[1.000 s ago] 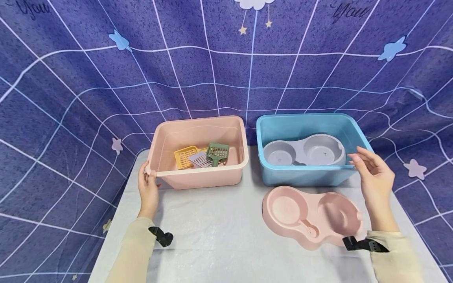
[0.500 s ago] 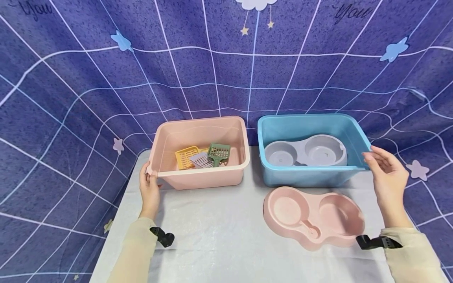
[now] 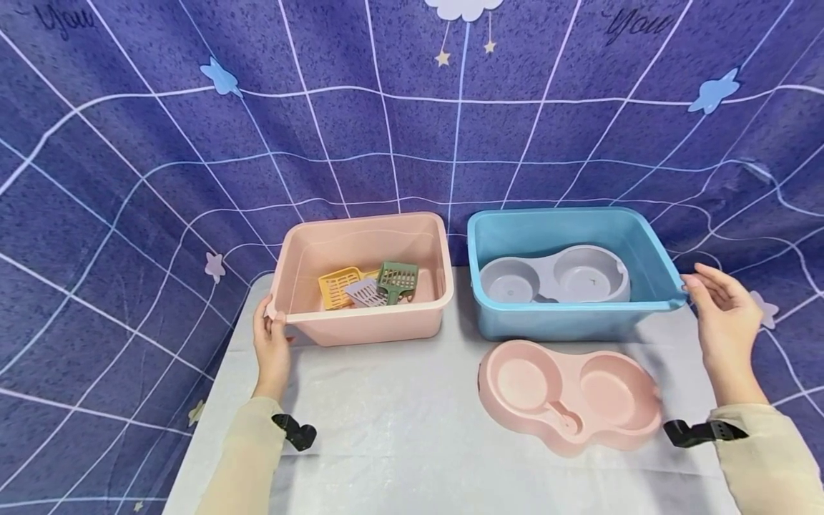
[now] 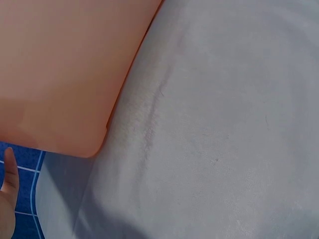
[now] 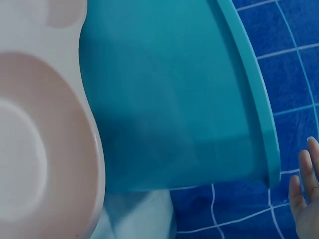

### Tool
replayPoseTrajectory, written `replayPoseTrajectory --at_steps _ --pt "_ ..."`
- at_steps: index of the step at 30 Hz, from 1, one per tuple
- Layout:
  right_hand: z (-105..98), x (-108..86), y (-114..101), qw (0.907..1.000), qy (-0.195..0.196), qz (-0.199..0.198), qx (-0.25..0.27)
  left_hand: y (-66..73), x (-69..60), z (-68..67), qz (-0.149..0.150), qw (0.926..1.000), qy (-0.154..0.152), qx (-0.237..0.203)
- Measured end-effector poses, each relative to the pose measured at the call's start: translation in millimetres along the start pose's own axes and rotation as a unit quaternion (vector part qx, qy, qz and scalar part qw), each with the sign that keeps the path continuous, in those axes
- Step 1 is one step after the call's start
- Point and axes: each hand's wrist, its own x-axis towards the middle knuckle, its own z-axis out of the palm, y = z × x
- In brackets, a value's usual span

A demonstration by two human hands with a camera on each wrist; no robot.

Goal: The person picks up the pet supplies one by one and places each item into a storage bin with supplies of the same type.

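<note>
In the head view my left hand [image 3: 271,355] holds the front left corner of the pink litter box [image 3: 363,330], thumb and fingers on either side of it. Inside lie a yellow litter scoop [image 3: 335,287], a pale lilac one [image 3: 365,292] and a green one [image 3: 397,277], overlapping. My right hand [image 3: 732,322] is at the front right corner of the blue litter box [image 3: 547,325], fingers loosely bent; the right wrist view shows its fingers [image 5: 306,169] apart from the rim. A grey double pet bowl [image 3: 546,268] sits in the blue box.
A pink double pet bowl [image 3: 569,379] lies on the white-covered table [image 3: 380,429] in front of the blue box. A purple grid-and-star curtain [image 3: 412,129] hangs behind and at both sides.
My right hand has moved rightward, from over the blue box's front rim to its outer right corner. My left hand, the boxes and the bowls have stayed put.
</note>
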Motion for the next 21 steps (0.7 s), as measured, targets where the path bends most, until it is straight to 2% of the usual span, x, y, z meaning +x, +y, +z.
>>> replayPoseTrajectory --at_steps 3,5,10,15,18,21 --pt "-4 2.4 4 0.9999 0.004 0.006 -0.009 -1.5 -0.2 -1.3 0.009 0.9998 0.004 -0.015" --pt "-7 3.7 6 0.9999 0.007 0.013 0.004 -2.1 -0.3 -1.8 0.011 0.9998 0.003 -0.016" --pt "-11 7.1 8 0.997 0.016 0.033 0.068 -1.1 0.1 -2.0 -0.005 1.0 -0.002 0.0" --pt "-11 12.3 10 0.9947 0.02 0.06 0.081 -0.8 0.5 -2.2 -0.013 0.9999 0.0 0.001" --pt "-12 14.8 12 0.9934 0.013 0.079 0.082 -1.1 1.2 -2.1 -0.015 0.9999 0.0 -0.003" --pt "-14 16.2 15 0.9916 -0.01 0.095 0.088 -1.5 1.1 -1.8 -0.016 0.9999 0.0 -0.001"
